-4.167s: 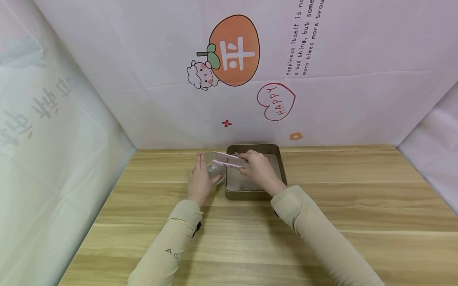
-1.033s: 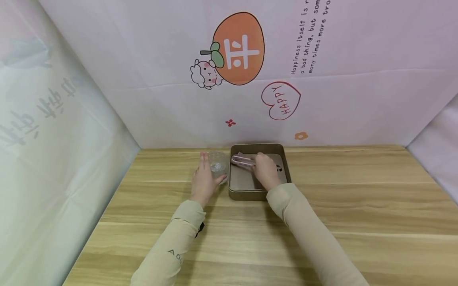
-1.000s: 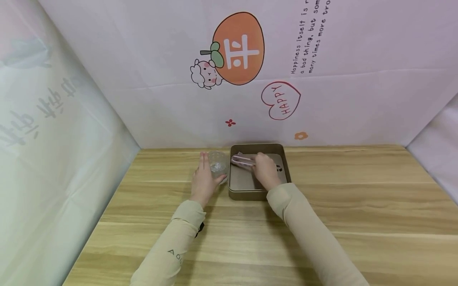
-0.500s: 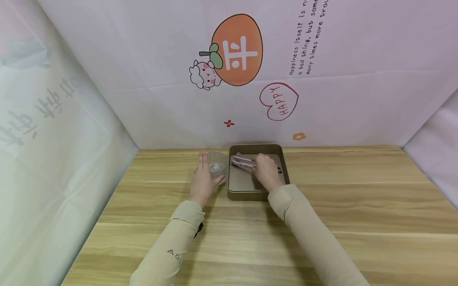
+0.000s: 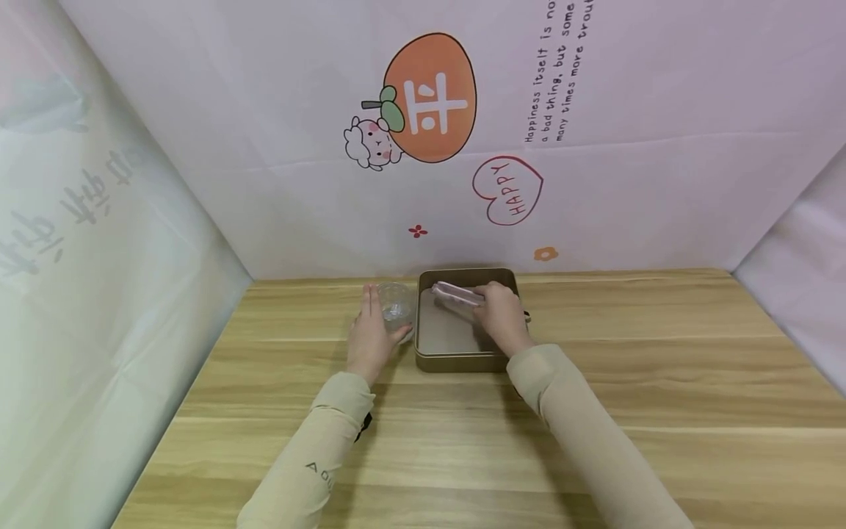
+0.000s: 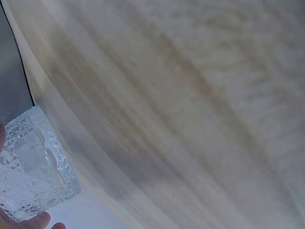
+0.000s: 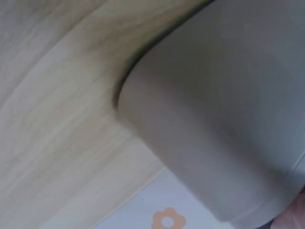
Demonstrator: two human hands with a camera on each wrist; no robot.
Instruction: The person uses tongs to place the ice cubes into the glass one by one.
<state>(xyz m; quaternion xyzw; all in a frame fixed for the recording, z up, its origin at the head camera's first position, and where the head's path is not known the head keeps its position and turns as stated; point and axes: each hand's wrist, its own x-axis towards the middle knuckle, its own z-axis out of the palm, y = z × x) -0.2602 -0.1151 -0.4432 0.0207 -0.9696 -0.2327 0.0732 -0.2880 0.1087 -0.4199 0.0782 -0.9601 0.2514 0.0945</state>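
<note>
Standing on the table just left of the tin, a clear faceted glass [image 5: 396,303] is held by my left hand [image 5: 369,339], fingers along its left side and thumb at its near side. In the left wrist view the glass [image 6: 33,167] shows its cut pattern, with fingertips [image 6: 40,219] at its edge. My right hand [image 5: 502,317] grips pink tongs [image 5: 457,295] over the open metal tin [image 5: 456,364]. Their tips point left toward the tin's back left corner; I cannot tell whether they pinch anything. In the right wrist view the tin [image 7: 190,124] fills much of the picture.
The wooden table [image 5: 423,455] runs to a white printed backdrop [image 5: 317,213] right behind the tin and glass. A pale cloth wall [image 5: 132,308] stands at the left side. A dark bit [image 5: 526,317] shows by the right hand.
The tongs were at the glass first, then low in the tin at its left side. Now they have shifted up and right, their arms closer together. The left hand stays at the glass.
</note>
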